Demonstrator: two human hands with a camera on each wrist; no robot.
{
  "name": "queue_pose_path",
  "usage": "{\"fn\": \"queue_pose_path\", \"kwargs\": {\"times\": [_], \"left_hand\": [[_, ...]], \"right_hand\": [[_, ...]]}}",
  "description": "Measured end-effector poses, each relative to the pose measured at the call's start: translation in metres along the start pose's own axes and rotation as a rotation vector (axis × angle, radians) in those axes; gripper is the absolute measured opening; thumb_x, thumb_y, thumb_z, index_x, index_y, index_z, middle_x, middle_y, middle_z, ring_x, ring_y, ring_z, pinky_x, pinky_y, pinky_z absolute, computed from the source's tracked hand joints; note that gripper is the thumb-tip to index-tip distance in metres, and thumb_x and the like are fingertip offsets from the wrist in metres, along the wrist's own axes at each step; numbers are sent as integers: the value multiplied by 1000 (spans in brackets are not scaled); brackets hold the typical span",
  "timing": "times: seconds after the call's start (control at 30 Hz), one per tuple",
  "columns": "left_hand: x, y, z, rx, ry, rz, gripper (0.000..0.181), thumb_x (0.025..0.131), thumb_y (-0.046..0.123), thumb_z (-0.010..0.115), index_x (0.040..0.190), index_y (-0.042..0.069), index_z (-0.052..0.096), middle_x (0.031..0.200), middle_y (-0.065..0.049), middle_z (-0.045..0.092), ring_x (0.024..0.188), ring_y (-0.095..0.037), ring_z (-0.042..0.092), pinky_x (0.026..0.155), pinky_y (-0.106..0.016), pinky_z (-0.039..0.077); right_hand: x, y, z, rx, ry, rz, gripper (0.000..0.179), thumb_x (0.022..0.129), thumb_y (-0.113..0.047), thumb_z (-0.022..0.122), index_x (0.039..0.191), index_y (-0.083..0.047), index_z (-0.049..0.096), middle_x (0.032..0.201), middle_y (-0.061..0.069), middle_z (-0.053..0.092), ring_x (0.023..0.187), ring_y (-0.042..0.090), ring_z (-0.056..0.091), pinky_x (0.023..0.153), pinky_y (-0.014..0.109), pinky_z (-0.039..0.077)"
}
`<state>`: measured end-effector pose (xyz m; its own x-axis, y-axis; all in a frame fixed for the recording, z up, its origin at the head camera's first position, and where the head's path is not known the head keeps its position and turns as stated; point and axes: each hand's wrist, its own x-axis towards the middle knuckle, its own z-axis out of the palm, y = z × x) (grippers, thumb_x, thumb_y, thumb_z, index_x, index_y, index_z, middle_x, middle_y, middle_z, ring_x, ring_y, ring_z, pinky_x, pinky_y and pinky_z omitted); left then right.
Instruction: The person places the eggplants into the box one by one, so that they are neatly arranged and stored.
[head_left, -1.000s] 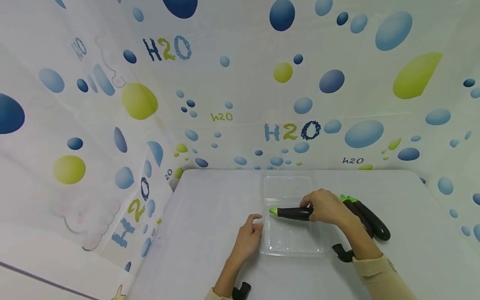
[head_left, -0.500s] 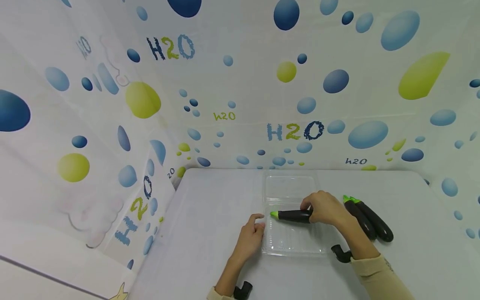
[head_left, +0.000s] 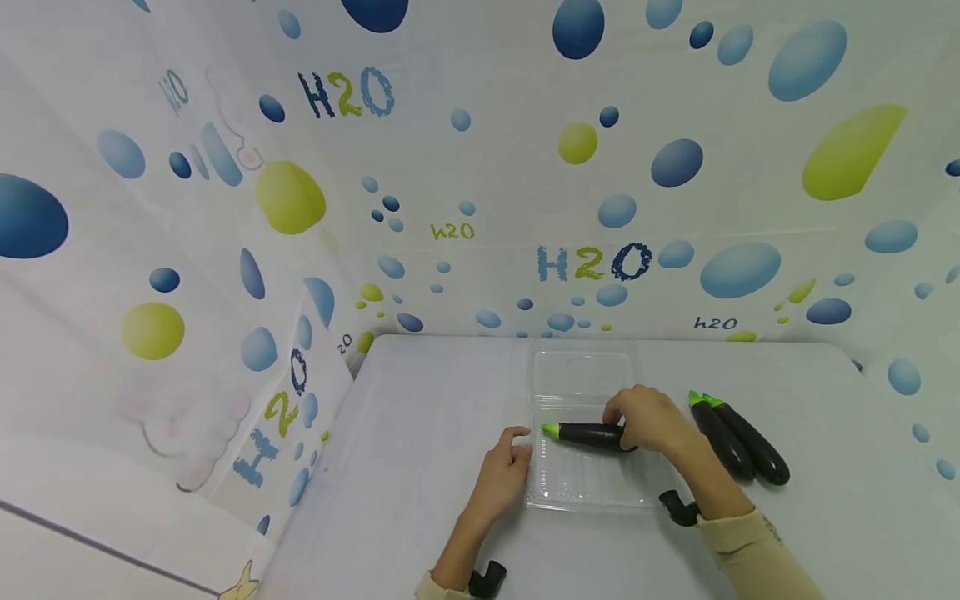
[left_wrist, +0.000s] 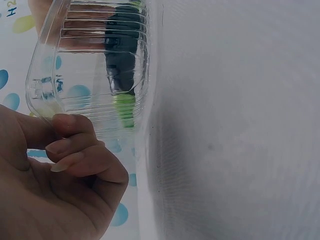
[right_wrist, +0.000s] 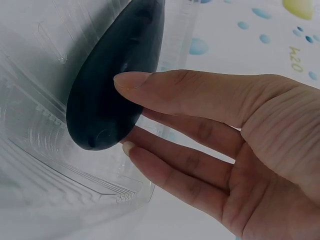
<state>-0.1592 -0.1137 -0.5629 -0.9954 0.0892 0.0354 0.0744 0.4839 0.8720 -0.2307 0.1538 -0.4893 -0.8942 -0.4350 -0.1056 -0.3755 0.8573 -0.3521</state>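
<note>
A dark eggplant (head_left: 588, 434) with a bright green tip lies lengthwise across the near tray of an open clear plastic clamshell container (head_left: 585, 505). My right hand (head_left: 651, 418) holds the eggplant's thick end. In the right wrist view, the thumb presses on top of the eggplant (right_wrist: 112, 80) and the other fingers reach along its far side. My left hand (head_left: 501, 473) is at the container's left edge. Its fingers are curled at the clear rim (left_wrist: 37, 65) in the left wrist view, and the eggplant (left_wrist: 121, 62) shows through the plastic wall.
Two more eggplants, one nearer (head_left: 722, 437) and one behind it (head_left: 753, 443), lie side by side on the white table (head_left: 420, 433) to the right. The container's lid (head_left: 581, 372) lies folded back. A patterned curtain (head_left: 495, 167) stands behind the table.
The eggplant's thick end has come down slightly toward the tray in my right hand, which shifts a little. My left hand stays at the container's edge. The head view has shifted slightly.
</note>
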Motion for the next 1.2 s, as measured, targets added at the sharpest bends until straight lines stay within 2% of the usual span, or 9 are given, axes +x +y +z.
{"fn": "queue_pose_path", "kwargs": {"times": [0.17,0.37,0.7,0.9,1.2], "left_hand": [[0,0,1,-1,-3,-1,30,106,16,56,134,5,59,68,8,55,58,-6,47,54,-24,38],[1,0,2,2,-9,-6,30,107,18,55,135,6,58,68,7,54,56,-6,45,52,-24,36],[1,0,2,27,-6,1,30,107,18,55,134,6,59,68,8,55,56,-5,45,54,-24,38],[0,1,1,27,-4,0,30,107,17,55,134,5,59,69,8,55,57,-6,46,54,-24,38],[0,1,0,19,-7,-8,30,107,17,55,134,6,59,68,8,54,56,-6,45,53,-25,36]], "right_hand": [[0,1,2,-11,3,9,37,65,2,92,96,-14,81,95,0,75,90,23,66,80,46,55],[-1,0,1,-35,15,1,41,66,2,91,103,-10,80,96,0,76,90,24,67,78,45,55],[-5,0,-3,-44,45,10,41,72,6,84,110,-8,78,100,4,76,90,26,70,75,44,57],[-7,2,-5,-27,45,21,40,73,3,85,111,-8,78,100,5,76,85,22,70,70,41,56],[-14,7,-13,-4,68,13,35,75,1,85,108,-7,77,100,7,76,87,24,69,71,43,56]]}}
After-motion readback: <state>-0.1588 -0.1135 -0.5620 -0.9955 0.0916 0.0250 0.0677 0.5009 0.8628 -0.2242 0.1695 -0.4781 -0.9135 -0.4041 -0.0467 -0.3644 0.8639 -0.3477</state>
